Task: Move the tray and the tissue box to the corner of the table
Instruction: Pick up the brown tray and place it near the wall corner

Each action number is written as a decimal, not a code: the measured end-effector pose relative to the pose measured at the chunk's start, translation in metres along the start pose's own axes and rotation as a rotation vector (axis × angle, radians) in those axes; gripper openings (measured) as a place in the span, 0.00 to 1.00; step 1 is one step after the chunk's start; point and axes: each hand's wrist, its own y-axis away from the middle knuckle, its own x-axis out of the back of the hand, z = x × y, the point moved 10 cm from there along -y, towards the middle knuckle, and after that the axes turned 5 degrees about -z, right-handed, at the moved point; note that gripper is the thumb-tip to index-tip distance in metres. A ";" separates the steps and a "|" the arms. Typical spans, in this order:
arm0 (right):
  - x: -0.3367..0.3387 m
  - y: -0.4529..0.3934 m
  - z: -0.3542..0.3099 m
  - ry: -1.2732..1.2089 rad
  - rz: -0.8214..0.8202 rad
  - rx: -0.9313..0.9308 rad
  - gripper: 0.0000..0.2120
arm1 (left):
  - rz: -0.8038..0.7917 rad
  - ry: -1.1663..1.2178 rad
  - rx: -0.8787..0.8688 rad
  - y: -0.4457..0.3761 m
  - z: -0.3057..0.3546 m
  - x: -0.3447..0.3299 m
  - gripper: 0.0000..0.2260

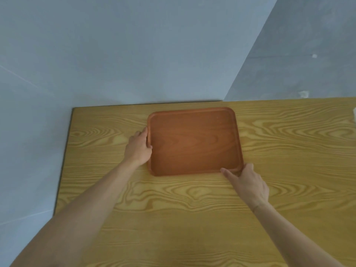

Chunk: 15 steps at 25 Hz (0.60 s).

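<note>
A: Tray, reddish-brown and empty, lies flat on the table, centre of frame, near the far edge. Left hand curled over its left rim; right hand at the lower-right corner, fingers spread on the rim, loosely. Neither looks clamped

B: Tissue box?

A: Can't place it. A pale sliver at the far right edge could be anything

B: Risks?

A: Grips are uneven, side against corner. A push would likely skew the tray rather than slide it straight. The table's corner at upper left sits well apart from the tray, with open floor beyond; overshoot could hang the rim off

B: Surface, room?

A: Yellow wood-grain laminate, smooth, probably slippery. Bare grey wall behind, blurred
</note>
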 end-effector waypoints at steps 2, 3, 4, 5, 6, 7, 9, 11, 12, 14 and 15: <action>0.006 -0.002 -0.005 0.078 0.035 0.047 0.32 | 0.004 -0.005 0.001 -0.003 -0.002 -0.002 0.31; 0.007 -0.003 -0.006 0.125 0.043 0.064 0.33 | 0.008 -0.011 0.000 -0.003 -0.003 -0.003 0.31; 0.008 -0.004 -0.005 0.170 0.049 0.078 0.34 | 0.015 -0.027 0.000 -0.002 -0.002 -0.002 0.31; 0.010 -0.004 -0.005 0.207 0.061 0.089 0.34 | 0.032 -0.055 -0.001 0.000 -0.003 0.000 0.30; 0.011 -0.005 -0.004 0.237 0.083 0.102 0.35 | 0.064 -0.090 -0.005 0.004 -0.002 0.003 0.29; 0.014 -0.005 -0.004 0.261 0.124 0.130 0.35 | 0.112 -0.121 -0.015 0.010 -0.002 0.006 0.28; 0.020 -0.003 -0.005 0.272 0.253 0.226 0.36 | 0.214 -0.120 -0.068 0.027 0.000 0.006 0.26; 0.018 -0.006 -0.003 0.198 0.295 0.331 0.41 | 0.229 -0.047 -0.126 0.050 -0.005 -0.007 0.30; 0.012 -0.012 -0.002 0.175 0.265 0.377 0.44 | 0.209 -0.015 -0.151 0.059 -0.009 -0.017 0.34; 0.002 -0.023 0.000 0.186 0.203 0.430 0.48 | 0.157 -0.034 -0.206 0.075 -0.019 -0.040 0.43; -0.001 -0.028 0.001 0.193 0.188 0.440 0.49 | 0.145 -0.076 -0.235 0.081 -0.024 -0.049 0.46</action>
